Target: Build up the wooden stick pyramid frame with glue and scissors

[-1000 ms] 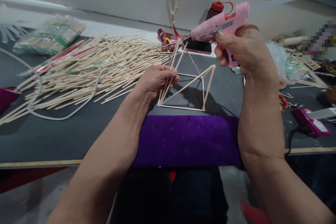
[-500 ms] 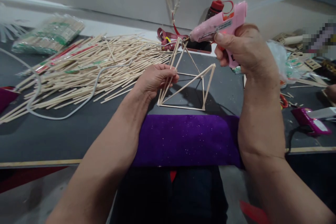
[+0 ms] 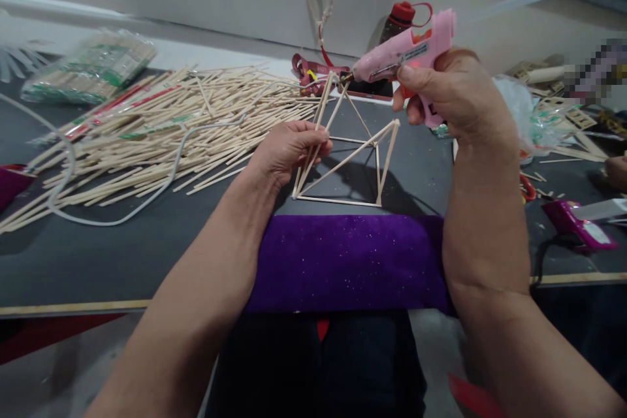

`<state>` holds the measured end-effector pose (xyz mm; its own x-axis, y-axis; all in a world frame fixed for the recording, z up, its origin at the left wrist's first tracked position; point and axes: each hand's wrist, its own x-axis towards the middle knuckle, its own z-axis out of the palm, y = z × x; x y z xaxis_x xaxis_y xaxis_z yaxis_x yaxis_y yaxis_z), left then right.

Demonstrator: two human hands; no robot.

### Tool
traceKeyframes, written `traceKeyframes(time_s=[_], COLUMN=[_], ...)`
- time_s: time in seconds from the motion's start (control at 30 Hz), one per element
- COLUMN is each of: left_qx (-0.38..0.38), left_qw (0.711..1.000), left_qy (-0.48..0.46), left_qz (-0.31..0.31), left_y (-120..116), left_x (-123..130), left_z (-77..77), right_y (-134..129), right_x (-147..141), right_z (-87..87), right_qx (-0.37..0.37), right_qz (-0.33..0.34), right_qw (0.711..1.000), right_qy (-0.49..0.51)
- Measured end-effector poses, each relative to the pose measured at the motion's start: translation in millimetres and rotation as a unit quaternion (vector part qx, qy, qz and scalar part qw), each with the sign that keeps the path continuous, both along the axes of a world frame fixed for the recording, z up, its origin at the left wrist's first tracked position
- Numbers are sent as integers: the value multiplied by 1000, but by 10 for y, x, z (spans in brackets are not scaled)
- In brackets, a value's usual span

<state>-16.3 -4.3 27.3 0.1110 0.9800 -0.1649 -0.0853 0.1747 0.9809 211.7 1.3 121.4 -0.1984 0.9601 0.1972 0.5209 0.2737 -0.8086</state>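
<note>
A frame of thin wooden sticks (image 3: 337, 200) stands on the grey table, with a square base and slanted sticks meeting at raised corners. My left hand (image 3: 298, 147) pinches the slanted sticks at its left side, thumb and fingers closed around them. In my right hand (image 3: 435, 88) is a pink hot glue gun (image 3: 404, 52), gripped by its handle with a small red light glowing near my thumb. Its nozzle points left and meets the top of the frame where the sticks come together; whether it touches the wood I cannot tell.
Loose wooden sticks (image 3: 161, 137) lie heaped at left, crossed by a white cord (image 3: 176, 173). Behind them sits a bagged stick bundle (image 3: 93, 65). A red-capped bottle (image 3: 402, 13) stands at the back. A purple cloth (image 3: 350, 261) covers the front edge. Another person's hand (image 3: 616, 170) shows at far right.
The glue gun has shifted slightly left and down, its nozzle staying at the frame's top. My left hand keeps its hold on the sticks.
</note>
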Motion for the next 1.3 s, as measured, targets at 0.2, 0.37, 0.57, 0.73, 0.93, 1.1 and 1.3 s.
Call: traceKeyframes(time_s=[0.2,0.37,0.57,0.73,0.93,1.1,1.3], left_qx=[-2,1,-3,2,2,4,7], left_qw=[1000,1000,1000,1000,1000,1000,1000], left_qy=[-4,-5,1,8,12,10,5], left_qz=[3,-4,-1,-1,3,3,-1], left_y=[-10,0,-7,-6,-4,-1,0], left_x=[-8,-4,12,10,6,6,3], left_z=[13,4,25,23,19,12,1], right_y=[51,94,63,46,28,62,56], right_x=[31,33,-12,-29,-45,-21,-1], right_z=[-51,-89,-64,-62,-67,-80,-78], right_qx=[66,64,51,54,59,75,86], right_qz=[33,46,19,19,14,28,33], right_qw=[996,996,998,998,998,997,996], right_qy=[46,47,34,34,22,3,-2])
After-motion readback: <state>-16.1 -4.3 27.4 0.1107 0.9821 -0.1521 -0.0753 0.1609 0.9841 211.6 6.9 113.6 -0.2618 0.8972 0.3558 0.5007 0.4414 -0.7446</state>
